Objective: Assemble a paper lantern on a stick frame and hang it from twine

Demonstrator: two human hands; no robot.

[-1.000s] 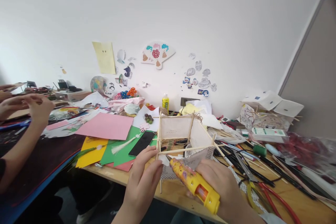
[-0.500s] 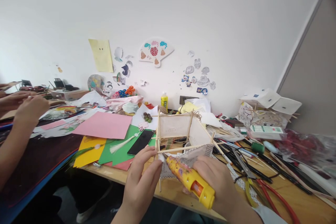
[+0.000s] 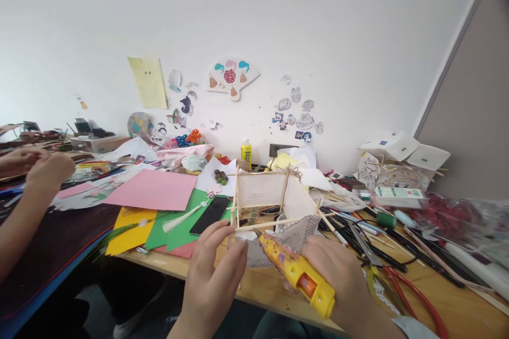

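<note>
The right hand (image 3: 338,275) grips a yellow glue gun (image 3: 296,273), nozzle at the near corner of a stick-and-paper frame (image 3: 274,201) on the bench (image 3: 469,312). The left hand (image 3: 214,270) pinches that corner between its fingers (image 3: 226,230). Beyond lie a phone (image 3: 210,214) and pink paper (image 3: 153,190).

The yellow glue gun (image 3: 298,274) swings a touch steeper in the right hand (image 3: 338,280), its nozzle now tucked right under the near bottom stick of the lantern frame (image 3: 270,201). The left hand (image 3: 212,275) slides in closer, fingertips pinching the frame's near corner. Over at the far left, the co-worker's hand (image 3: 50,169) drops lower toward the table (image 3: 262,291).
</note>
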